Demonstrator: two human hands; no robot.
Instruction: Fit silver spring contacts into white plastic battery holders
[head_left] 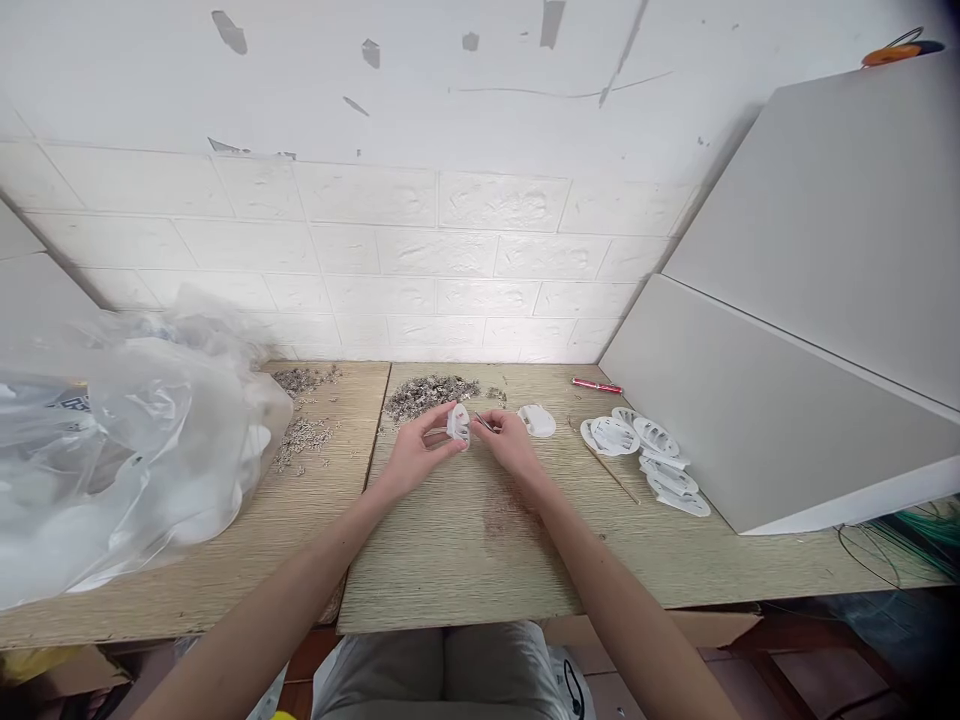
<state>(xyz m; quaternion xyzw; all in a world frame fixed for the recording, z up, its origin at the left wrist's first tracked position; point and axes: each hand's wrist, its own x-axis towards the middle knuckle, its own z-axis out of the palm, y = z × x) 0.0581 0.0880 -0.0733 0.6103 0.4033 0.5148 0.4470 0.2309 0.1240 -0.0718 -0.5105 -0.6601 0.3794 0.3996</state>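
My left hand (418, 450) is closed on a small white plastic part (458, 424), held just above the wooden table (450, 560). My right hand (510, 440) pinches a thin metal piece (484, 422) whose tip is right next to the white part. Just behind the hands lies a heap of small metal pieces (431, 393). Another white plastic part (538, 421) rests on the table to the right of my right hand.
A large clear plastic bag (112, 450) holding white parts fills the left. More metal pieces (304, 432) are scattered beside it. Several white parts (652, 455), a thin stick (611, 470) and a red pen (596, 386) lie at right, before a grey panel (787, 420).
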